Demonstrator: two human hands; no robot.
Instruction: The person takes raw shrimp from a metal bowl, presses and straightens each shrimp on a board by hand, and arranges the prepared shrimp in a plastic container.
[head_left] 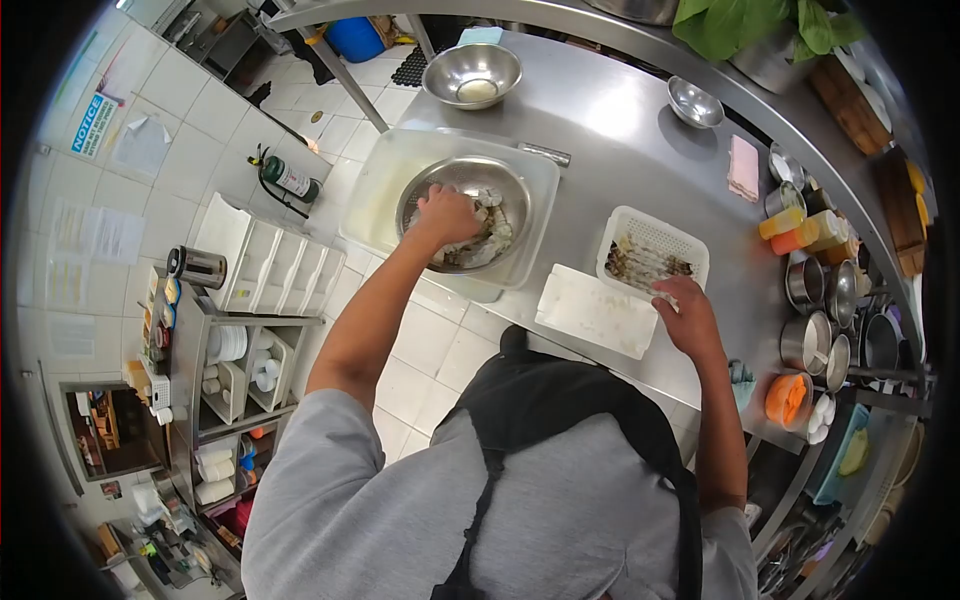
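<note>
My left hand point(449, 214) reaches into a metal colander point(515, 190) and rests on a heap of pale shrimp point(493, 232); its fingertips are hidden among them. The colander sits in a translucent plastic tub point(374, 190). My right hand point(684, 312) is over the near right edge of a white perforated basket point(686, 240), its fingers partly curled and apart, with nothing visible between them. Dark shrimp or shells point(645, 264) lie in that basket. A white board point(598, 312) lies against the basket's near side, left of my right hand.
Two metal bowls, one point(472, 76) behind the tub and one point(696, 103) farther right, stand on the steel table point(600, 120). A pink cloth point(743, 167), sauce bottles point(800, 232) and several pans line the right side. An orange container point(789, 399) is near the right forearm.
</note>
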